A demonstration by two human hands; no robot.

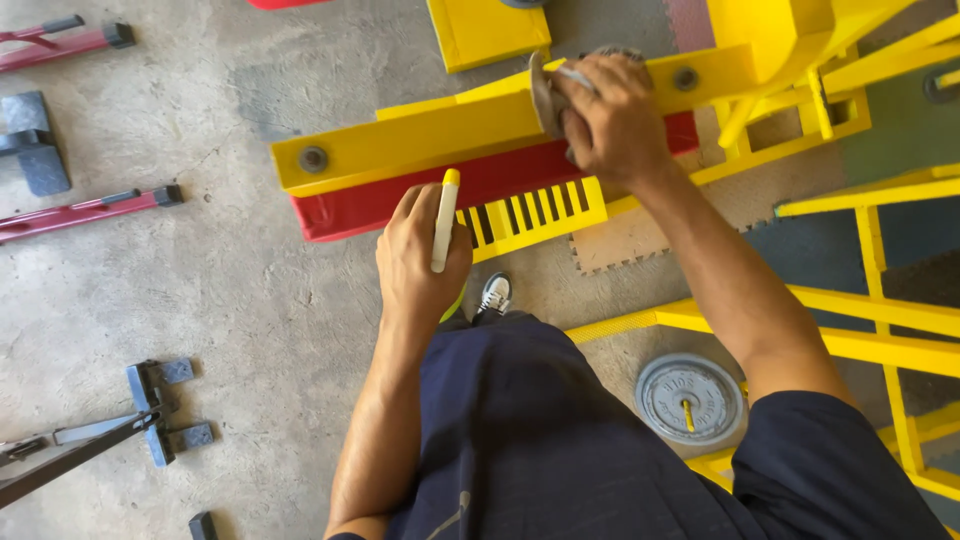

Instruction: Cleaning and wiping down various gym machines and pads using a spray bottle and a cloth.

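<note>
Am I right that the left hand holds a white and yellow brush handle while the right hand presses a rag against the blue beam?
Not quite: the beam is yellow, not blue, as the head view shows. The rest holds: the left hand grips the white and yellow brush handle, and the right hand presses a rag against that beam.

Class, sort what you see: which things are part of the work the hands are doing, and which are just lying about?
In use:
- grey cloth, pressed by the right hand on the yellow beam
- white and yellow marker-like stick, in the left hand

Lying about:
- grey weight plate
- dark red bars
- blue-grey stand foot
- yellow frame rails
</note>
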